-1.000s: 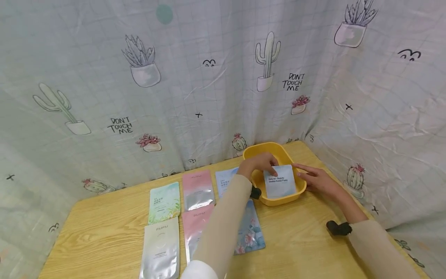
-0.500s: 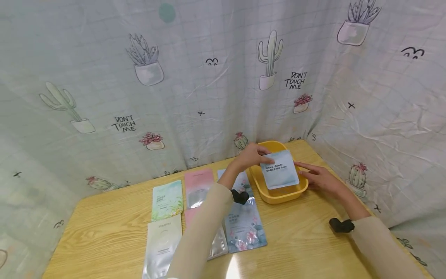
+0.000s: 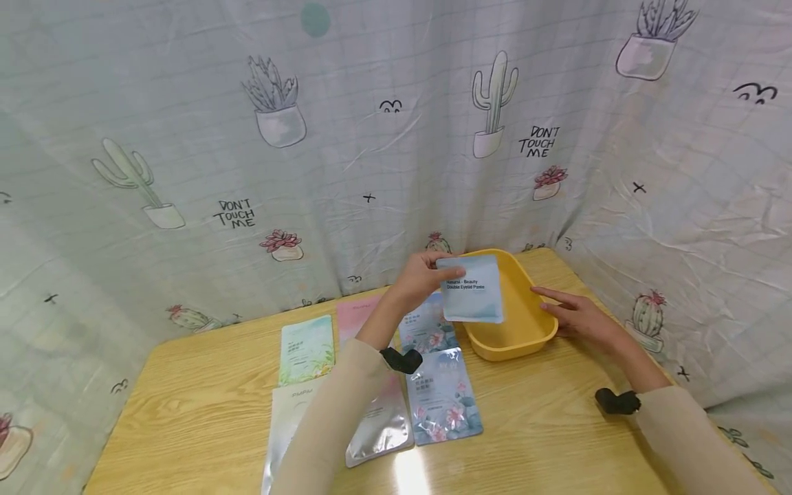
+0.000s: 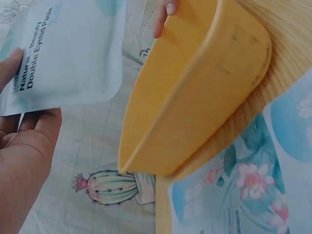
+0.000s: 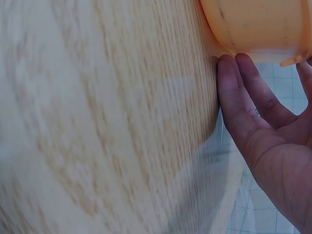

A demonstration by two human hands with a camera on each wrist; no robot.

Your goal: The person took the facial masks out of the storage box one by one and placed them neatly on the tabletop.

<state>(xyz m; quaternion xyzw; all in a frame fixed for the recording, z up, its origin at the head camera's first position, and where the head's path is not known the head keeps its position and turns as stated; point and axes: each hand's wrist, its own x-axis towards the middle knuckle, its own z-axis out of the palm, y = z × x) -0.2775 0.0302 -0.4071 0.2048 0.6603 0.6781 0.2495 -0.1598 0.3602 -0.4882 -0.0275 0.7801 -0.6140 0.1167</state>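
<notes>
My left hand (image 3: pixel 418 280) pinches a pale blue pouch (image 3: pixel 472 292) at its upper left corner, thumb in front and fingers behind. Its print reads "Natural - Beauty Double Eyelid Paste". The pouch is raised over the left side of a yellow plastic bin (image 3: pixel 510 350), overlapping its rim in the head view. In the left wrist view the pouch (image 4: pixel 73 58) and the bin's side wall (image 4: pixel 195 102) appear apart. At the bin's right side rests my right hand (image 3: pixel 578 317), one finger reaching over the rim. Fairly straight fingers (image 5: pixel 229 78) lie against the bin's outer wall in the right wrist view.
Flat sachets lie in rows left of the bin: blue floral ones (image 3: pixel 444 399), pink and silver ones (image 3: pixel 380 426), a green one (image 3: pixel 307 349) and a silver one (image 3: pixel 284 419). A cactus-print curtain (image 3: pixel 346 165) hangs behind the wooden table (image 3: pixel 204 412).
My left hand has lifted the pouch up out of the bin and carried it left toward the bin's left rim. My right hand stays at the bin's right side.
</notes>
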